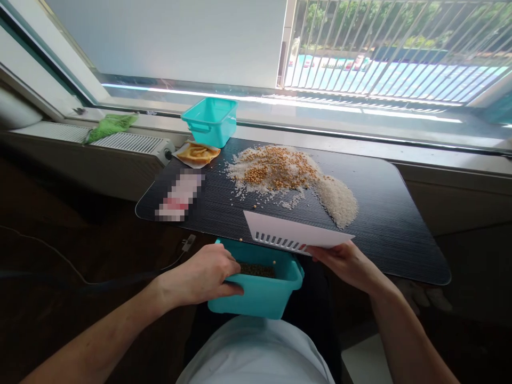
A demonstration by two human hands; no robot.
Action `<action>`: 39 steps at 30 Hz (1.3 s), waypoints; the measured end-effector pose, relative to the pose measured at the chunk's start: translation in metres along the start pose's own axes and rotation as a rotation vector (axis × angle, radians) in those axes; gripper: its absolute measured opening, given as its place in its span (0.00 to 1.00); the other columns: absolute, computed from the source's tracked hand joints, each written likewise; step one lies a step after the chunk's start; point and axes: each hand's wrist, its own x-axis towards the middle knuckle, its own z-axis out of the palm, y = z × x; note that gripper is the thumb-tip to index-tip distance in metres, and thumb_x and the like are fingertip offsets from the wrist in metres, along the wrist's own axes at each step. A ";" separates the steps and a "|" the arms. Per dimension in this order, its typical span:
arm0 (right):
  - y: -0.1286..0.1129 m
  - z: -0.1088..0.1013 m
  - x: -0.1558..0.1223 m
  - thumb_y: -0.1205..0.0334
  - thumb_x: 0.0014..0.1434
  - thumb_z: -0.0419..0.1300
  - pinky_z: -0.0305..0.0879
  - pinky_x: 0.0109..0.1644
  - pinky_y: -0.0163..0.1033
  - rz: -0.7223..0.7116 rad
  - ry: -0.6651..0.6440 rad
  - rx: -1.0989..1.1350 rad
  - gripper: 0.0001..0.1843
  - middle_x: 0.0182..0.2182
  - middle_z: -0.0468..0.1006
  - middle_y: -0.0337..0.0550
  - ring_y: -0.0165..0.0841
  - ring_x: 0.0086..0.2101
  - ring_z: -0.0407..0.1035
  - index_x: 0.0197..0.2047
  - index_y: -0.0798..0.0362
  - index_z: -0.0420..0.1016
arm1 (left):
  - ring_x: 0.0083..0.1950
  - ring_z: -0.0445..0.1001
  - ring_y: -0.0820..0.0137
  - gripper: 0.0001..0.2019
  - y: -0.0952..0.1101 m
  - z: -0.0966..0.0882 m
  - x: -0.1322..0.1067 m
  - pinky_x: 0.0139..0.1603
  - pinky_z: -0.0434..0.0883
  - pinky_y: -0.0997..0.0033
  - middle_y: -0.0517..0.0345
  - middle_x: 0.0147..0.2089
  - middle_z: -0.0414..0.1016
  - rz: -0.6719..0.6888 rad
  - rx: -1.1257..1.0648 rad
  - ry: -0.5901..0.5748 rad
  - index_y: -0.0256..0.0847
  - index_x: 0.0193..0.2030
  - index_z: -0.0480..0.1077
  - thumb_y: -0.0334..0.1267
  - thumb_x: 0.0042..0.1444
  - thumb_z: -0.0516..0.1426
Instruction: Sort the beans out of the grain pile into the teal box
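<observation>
My left hand [210, 274] grips the near left rim of a turquoise plastic bin [252, 298], its fingers over the wall and inside. Dark small grains [256, 270] cover part of the bin's floor. In my right hand [346, 261] is a white slotted card [296, 233], pinched at its right end and tilted over the table's near edge, just above the bin. Beyond the card lies a spread pile of white rice [340, 200] mixed with yellow peas [276, 165]. A few single peas lie near the table edge.
The dark tabletop [392, 224] reaches to the windowsill. A second turquoise bin [212, 122] stands at its far left corner, beside a small tray with a folded yellowish item [198, 153]. A blurred-out pink item [182, 194] lies left. A green cloth [112, 128] rests on the radiator [136, 143].
</observation>
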 end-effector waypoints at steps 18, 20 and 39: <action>0.007 0.002 0.057 0.52 0.55 0.59 0.71 0.39 0.40 -0.037 0.206 -0.234 0.19 0.35 0.82 0.42 0.40 0.36 0.74 0.44 0.55 0.79 | 0.33 0.72 0.68 0.12 -0.012 0.004 -0.010 0.38 0.62 0.71 0.61 0.26 0.74 -0.055 -0.029 0.027 0.39 0.24 0.69 0.42 0.54 0.61; 0.007 0.003 0.057 0.52 0.55 0.59 0.71 0.39 0.39 -0.038 0.201 -0.228 0.19 0.35 0.82 0.41 0.39 0.36 0.74 0.45 0.54 0.79 | 0.33 0.72 0.68 0.12 -0.013 0.005 -0.010 0.37 0.62 0.71 0.61 0.26 0.73 -0.058 -0.031 0.028 0.39 0.24 0.69 0.42 0.53 0.61; -0.012 0.007 0.028 0.52 0.57 0.57 0.71 0.36 0.37 -0.046 -0.084 -0.241 0.16 0.32 0.81 0.40 0.37 0.33 0.73 0.40 0.54 0.80 | 0.33 0.72 0.68 0.13 -0.010 0.004 -0.008 0.35 0.62 0.72 0.60 0.26 0.73 -0.032 -0.012 0.056 0.40 0.24 0.69 0.44 0.53 0.61</action>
